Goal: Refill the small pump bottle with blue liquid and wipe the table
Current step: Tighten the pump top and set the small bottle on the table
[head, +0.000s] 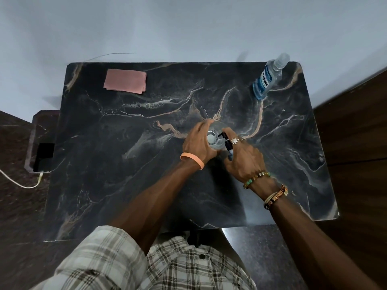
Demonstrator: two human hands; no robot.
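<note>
Plaid shirt (171, 266) in cream and brown fills the near edge, and two bare forearms reach from it over the surface (125, 164), a dark slab with a marble look, veined in white and tan, with rounded corners.

Both hands meet near its middle. The left hand (199, 143), with a smooth orange band (192, 160) on its wrist, curls its fingers and thumb round the bottle (213, 140), a small, clear, round vessel seen from above with its mouth open. The right hand (245, 155) is just beside it, almost touching, and pinches the black plastic pump (227, 141), which is off the bottle and tilted, its spout over the mouth. That hand bears a ring (234, 141), with a beaded bracelet (256, 178) on its wrist.

At the far right corner stands the mouthwash (266, 80), a clear bottle with a clear cap, a blue label and pale blue liquid. Near the far left corner lies a flat pink cloth (125, 80), folded to a rectangle. Off the left edge, a black phone (44, 158) lies on a low ledge with a white cable (18, 183) plugged in.
</note>
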